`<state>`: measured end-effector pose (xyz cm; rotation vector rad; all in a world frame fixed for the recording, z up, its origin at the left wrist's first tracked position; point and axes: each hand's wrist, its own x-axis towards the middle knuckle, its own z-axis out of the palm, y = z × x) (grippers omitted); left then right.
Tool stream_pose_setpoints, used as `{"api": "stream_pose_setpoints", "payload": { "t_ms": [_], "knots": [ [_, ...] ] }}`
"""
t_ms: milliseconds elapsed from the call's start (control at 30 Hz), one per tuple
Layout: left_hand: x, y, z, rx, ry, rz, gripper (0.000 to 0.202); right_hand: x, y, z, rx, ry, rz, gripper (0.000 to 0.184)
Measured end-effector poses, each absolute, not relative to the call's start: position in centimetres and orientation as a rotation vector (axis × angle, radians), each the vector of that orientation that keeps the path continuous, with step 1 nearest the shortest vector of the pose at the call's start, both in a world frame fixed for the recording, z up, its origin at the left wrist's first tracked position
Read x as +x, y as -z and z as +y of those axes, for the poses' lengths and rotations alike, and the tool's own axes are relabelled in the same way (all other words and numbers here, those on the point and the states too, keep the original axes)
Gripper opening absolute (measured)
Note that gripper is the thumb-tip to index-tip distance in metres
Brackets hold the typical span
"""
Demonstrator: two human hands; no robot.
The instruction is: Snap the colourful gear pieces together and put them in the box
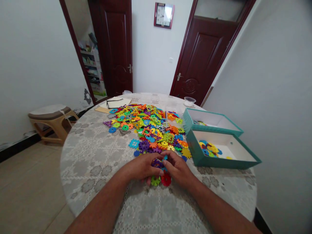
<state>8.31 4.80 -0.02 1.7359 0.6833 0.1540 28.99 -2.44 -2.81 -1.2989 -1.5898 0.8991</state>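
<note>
As both forearms reach in over a round, cloth-covered worktop (92, 152), a bright green notched piece (155, 180) and a red piece (166, 179) show just below the hands. The left hand (148, 165) curls its thumb and fingers around a purple piece (157, 163), while the right hand (175, 165), close beside it, pinches a light-blue piece (165, 158); whether these pieces are joined cannot be told. Directly beyond, a heap of multicolored plastic pieces (151, 123) spreads across the middle. To its right stand two teal boxes, the nearer box (219, 163) holding some round pieces, the farther box (212, 117) a few more. Black-framed glasses (107, 104) rest on papers (122, 102) at far left; a clear bowl (189, 100) sits at far right. Behind, a clock (163, 15) hangs between two dark-red doors (118, 48).
</note>
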Motion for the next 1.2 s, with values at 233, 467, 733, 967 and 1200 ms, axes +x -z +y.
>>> {"api": "stream_pose_setpoints", "payload": {
  "t_ms": [233,467,733,967,1200],
  "knots": [
    [8.4,0.7,5.2,1.678,-0.164,0.606,0.043,28.8,2.8,-2.2,-1.26,-1.097,-1.385,0.034],
    [8.7,0.6,5.3,1.634,-0.245,0.653,0.04,29.3,3.0,-2.1,-1.328,-0.791,-1.604,0.024],
    [8.5,0.3,5.2,1.581,-0.286,0.607,0.046,29.1,3.4,-2.0,-1.27,-1.094,-1.406,0.032],
    [8.9,-0.1,4.7,1.706,-0.354,0.659,0.041,28.4,3.5,-2.1,-1.314,-1.021,-1.38,0.027],
    [8.9,0.1,4.9,1.875,-0.374,0.739,0.037,28.3,3.5,-2.3,-1.375,-1.031,-1.343,0.031]
  ]
}}
